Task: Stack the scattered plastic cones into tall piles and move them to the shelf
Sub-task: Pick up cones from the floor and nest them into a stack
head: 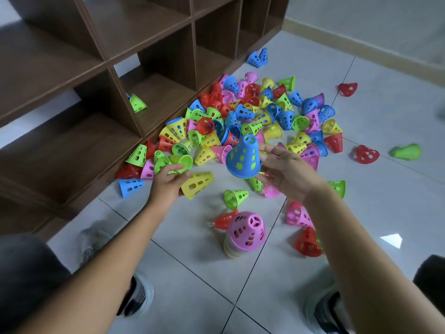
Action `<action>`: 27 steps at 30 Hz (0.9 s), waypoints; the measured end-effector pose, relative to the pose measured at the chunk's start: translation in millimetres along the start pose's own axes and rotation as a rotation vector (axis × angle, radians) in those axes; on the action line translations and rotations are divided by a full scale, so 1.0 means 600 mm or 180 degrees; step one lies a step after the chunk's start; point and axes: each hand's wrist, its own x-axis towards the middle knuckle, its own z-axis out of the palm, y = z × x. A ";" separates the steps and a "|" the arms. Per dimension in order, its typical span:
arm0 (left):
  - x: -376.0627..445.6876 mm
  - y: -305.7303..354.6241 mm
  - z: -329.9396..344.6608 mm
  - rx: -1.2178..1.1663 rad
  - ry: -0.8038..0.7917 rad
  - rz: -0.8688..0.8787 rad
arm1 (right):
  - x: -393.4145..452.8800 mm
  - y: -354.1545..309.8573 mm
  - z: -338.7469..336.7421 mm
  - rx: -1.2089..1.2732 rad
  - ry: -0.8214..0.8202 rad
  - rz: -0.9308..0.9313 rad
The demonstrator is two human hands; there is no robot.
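Note:
Several perforated plastic cones in red, blue, yellow, green and pink lie in a heap (pixel 252 116) on the tiled floor before the brown wooden shelf (pixel 149 56). My right hand (pixel 286 174) holds a blue cone (pixel 243 156), with a green one nested inside, in the air between thumb and fingers. My left hand (pixel 168 182) reaches out with straight fingers at a green cone (pixel 184 161), just over a lying yellow cone (pixel 198 184). A short stack topped by a pink cone (pixel 246 231) stands on the floor between my arms.
One green cone (pixel 137 103) lies inside a low shelf compartment. Stray cones sit at the right: red (pixel 348 89), red (pixel 366 154), green (pixel 405 151). My shoes (pixel 134 297) are at the bottom edge. A wall with a baseboard (pixel 361 47) runs at the top right.

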 end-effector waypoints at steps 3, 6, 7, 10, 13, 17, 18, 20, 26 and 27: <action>-0.019 0.031 0.014 -0.0478 -0.0248 -0.0203 | -0.035 -0.019 0.008 -0.0096 -0.0379 0.0020; -0.033 0.060 0.022 -0.0687 -0.0651 -0.0279 | -0.060 -0.027 0.002 -0.0364 -0.0674 0.0113; -0.038 0.069 0.025 -0.0673 -0.0783 -0.0250 | -0.067 -0.029 -0.001 -0.0469 -0.0724 0.0187; -0.055 0.100 0.038 -0.0521 -0.1108 -0.0143 | -0.083 -0.030 -0.013 -0.0667 -0.0878 0.0446; -0.079 0.132 0.050 -0.0524 -0.1389 -0.0075 | -0.095 -0.029 -0.021 -0.0839 -0.0991 0.0553; -0.102 0.163 0.053 -0.0529 -0.1897 -0.0087 | -0.103 -0.024 -0.018 -0.1081 -0.0969 0.0629; -0.104 0.167 0.052 -0.0520 -0.2029 -0.0088 | -0.104 -0.022 -0.016 -0.1151 -0.0955 0.0659; -0.110 0.173 0.052 -0.0428 -0.2275 -0.0119 | -0.105 -0.017 -0.014 -0.1266 -0.0937 0.0732; -0.134 0.171 0.064 -0.0026 -0.2612 -0.0328 | -0.100 -0.001 -0.017 -0.1363 -0.0614 0.0805; -0.136 0.167 0.065 0.0044 -0.2615 -0.0360 | -0.098 0.001 -0.018 -0.1365 -0.0591 0.0814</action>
